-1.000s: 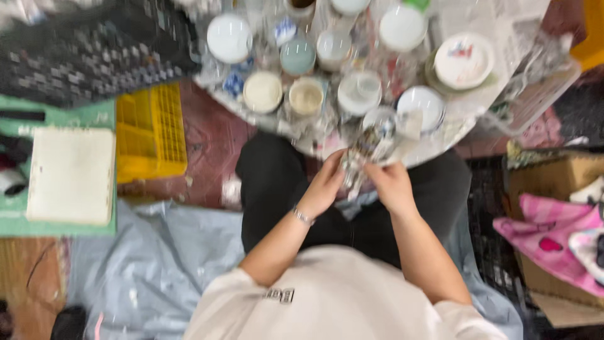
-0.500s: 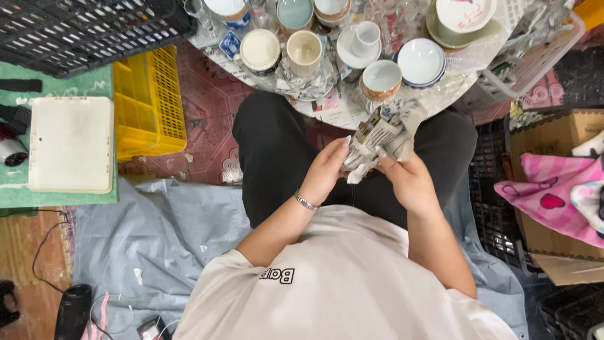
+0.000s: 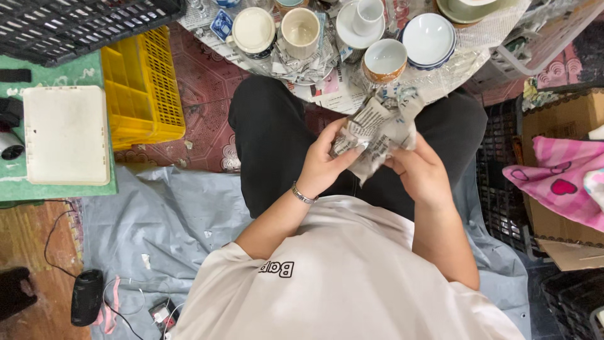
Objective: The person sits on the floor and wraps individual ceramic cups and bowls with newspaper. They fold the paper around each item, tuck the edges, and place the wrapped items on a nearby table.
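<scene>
Both hands [image 3: 377, 167] hold a crumpled newspaper bundle [image 3: 377, 132].

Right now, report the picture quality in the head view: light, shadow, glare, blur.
Head view: even, soft indoor light, with no hard shadows; mild sheen, no blown glare, on the white bowl; left hand, right hand and the newspaper-wrapped bundle between them look sharp, without motion smear; the wide lens bends the black crate and the frame edges.
</scene>
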